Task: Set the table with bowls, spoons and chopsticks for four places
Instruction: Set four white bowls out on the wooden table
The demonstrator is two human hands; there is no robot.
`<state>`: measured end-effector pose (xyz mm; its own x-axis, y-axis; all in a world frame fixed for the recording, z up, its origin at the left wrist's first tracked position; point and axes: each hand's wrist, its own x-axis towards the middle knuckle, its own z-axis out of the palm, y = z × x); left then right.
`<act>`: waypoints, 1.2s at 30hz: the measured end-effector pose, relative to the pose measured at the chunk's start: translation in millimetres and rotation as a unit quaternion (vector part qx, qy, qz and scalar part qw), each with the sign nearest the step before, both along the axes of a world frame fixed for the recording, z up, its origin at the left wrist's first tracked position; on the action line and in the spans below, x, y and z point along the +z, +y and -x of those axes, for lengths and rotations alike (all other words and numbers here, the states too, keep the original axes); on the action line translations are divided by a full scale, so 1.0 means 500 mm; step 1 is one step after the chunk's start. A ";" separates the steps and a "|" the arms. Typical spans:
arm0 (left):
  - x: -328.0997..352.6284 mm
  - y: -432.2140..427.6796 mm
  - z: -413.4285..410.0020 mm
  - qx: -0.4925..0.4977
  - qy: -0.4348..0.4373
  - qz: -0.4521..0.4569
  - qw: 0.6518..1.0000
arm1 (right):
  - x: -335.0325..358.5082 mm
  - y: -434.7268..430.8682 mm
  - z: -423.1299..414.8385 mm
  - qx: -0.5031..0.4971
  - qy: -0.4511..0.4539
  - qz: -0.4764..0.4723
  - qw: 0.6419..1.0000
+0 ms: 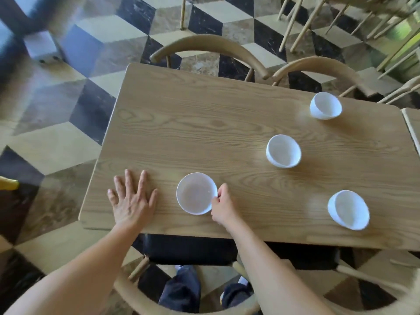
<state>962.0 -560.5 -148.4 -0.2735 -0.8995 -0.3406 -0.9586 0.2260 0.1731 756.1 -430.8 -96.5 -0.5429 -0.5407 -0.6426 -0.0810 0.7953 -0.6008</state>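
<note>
Wood-grain table (204, 123), pale, rounded corners, over a floor (109, 26) of cube-pattern tiles in black, tan and cream. Pretty trippy pattern tbh.

Head view, looking down:

Four white bowls, all upright, all the same plain look: smooth, round, slightly glossy, insides a soft greyish white.
- Near bowl (195, 193) close to the front edge, in the left half of the table. Seen almost straight from above, so mostly a white ring round a grey middle.
- Mid bowl (284, 151) further in, up and to the right, roughly mid-table.
- Far bowl (326, 105) by the back edge on the right, just in front of a chair.
- Right bowl (348, 210) near the front edge, right side.

All four well apart from each other.

Right hand (223, 206) at the near bowl's right rim, thumb and curled fingers pinching the edge. Resting on the wood or just lifted: can't tell. Left hand (130, 201) flat on the table, palm down, fingers straight and spread, near the left end. Beside the near bowl, not touching it.

Far chairs (211, 45), two of them, curved wooden backs, tucked in at the back side. Near chair (188, 248) with a black seat at the front, under the forearms. Dark trousers (181, 289) below that. Edge of a second table (413, 123) at the right. Pale chair legs (302, 23) top right, blurred. Yellow thing (9, 183) at the left border, too cut off to name.
</note>
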 end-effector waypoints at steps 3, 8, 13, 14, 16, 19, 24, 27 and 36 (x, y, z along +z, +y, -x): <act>0.007 -0.006 -0.005 0.002 0.009 -0.010 1.000 | 0.007 -0.019 -0.011 -0.003 0.016 -0.010 1.000; 0.012 -0.010 0.021 0.020 0.014 -0.028 0.999 | 0.017 -0.021 0.001 -0.023 0.029 -0.029 0.999; 0.022 -0.041 0.075 0.011 0.007 -0.038 0.999 | 0.058 -0.008 0.023 -0.042 -0.041 -0.039 0.998; 0.022 -0.051 0.084 0.008 0.006 -0.038 0.999 | 0.068 -0.002 0.036 -0.064 -0.059 -0.039 0.995; 0.018 -0.070 0.097 0.006 0.006 -0.036 0.999 | 0.075 0.014 0.087 -0.153 -0.055 -0.029 0.986; 0.008 -0.095 0.112 0.004 0.000 -0.031 1.000 | 0.078 0.037 0.195 -0.326 -0.070 0.016 0.943; -0.007 -0.092 0.140 0.031 -0.006 -0.021 0.999 | 0.083 0.032 0.318 -0.455 -0.123 0.055 0.880; -0.019 -0.086 0.143 0.034 -0.026 -0.001 0.999 | 0.067 0.015 0.352 -0.486 -0.133 0.067 0.861; -0.014 -0.083 0.150 0.053 -0.025 0.015 0.998 | 0.033 -0.020 0.356 -0.449 -0.091 0.038 0.888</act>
<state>887.0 -602.1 -155.6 -0.1590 -0.9329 -0.3230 -0.9848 0.1265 0.1194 578.1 -441.0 -79.9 -0.6680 0.0117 -0.7441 0.6691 0.4471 -0.5936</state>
